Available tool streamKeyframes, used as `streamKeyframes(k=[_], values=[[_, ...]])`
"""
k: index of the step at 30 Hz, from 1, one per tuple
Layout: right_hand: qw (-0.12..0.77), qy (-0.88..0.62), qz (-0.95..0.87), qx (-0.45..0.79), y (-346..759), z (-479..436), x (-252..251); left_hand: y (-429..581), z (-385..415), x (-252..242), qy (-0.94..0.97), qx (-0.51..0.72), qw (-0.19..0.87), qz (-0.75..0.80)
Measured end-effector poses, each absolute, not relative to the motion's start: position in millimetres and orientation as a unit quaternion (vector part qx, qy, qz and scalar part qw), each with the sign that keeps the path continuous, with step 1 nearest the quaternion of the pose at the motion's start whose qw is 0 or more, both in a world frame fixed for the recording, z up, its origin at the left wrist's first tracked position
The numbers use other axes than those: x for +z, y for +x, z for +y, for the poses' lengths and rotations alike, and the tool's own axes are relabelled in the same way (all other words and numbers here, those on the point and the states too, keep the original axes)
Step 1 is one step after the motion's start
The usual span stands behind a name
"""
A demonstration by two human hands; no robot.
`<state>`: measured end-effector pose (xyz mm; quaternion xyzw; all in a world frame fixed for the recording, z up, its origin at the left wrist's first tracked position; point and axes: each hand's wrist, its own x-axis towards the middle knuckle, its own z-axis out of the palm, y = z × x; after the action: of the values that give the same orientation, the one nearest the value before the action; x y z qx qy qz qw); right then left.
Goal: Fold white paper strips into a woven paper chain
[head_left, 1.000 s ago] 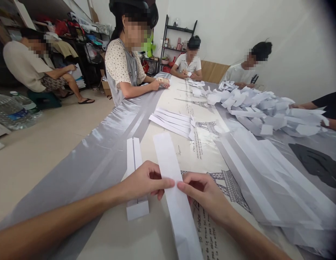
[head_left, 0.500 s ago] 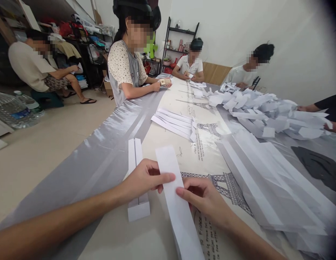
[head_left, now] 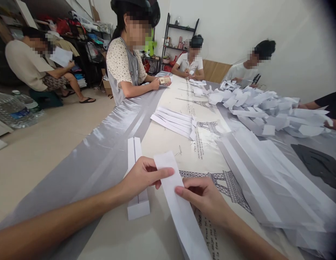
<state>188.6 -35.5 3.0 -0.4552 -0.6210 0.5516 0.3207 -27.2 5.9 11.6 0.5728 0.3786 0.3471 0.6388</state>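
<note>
The fingers [head_left: 167, 173] of the left hand [head_left: 146, 178] pinch a long white paper strip [head_left: 182, 215], with the thumb on top, near its far end. The right hand [head_left: 204, 196] pinches the right edge, a bit nearer, and its thumb is on top too. Some fingers are hidden under the paper. The strip slants between the hands, and its near end runs out of view. The part I can see looks flat, so I think this one is not finished, but I cannot tell for sure. Just left of it, partly behind the left hand, lies a folded paper [head_left: 138, 210] with a dark line down its middle. Farther off, a row of strips [head_left: 172, 122] lies on the counter [head_left: 76, 196]. These look done and put down. To the right are big paper sheets [head_left: 265, 180], and past them is a messy heap of paper pieces [head_left: 265, 108]. It looks like lots of paper is left, but I cannot count it. Across the far side, other people sit at the counter too.
</note>
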Motion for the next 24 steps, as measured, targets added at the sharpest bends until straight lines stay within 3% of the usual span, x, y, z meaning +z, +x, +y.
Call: streamKeyframes(k=[17, 24], values=[[0.353, -0.460, -0.633, 0.513, 190.9, -36.7, 6.1, -27.7, 5.8, 11.5, 0.594, 0.310, 0.644, 0.368], [0.328, -0.455, -0.667, 0.491, 190.4, -39.3, 4.0, -29.7, 8.4, 16.4, 0.624, 0.292, 0.626, 0.364]])
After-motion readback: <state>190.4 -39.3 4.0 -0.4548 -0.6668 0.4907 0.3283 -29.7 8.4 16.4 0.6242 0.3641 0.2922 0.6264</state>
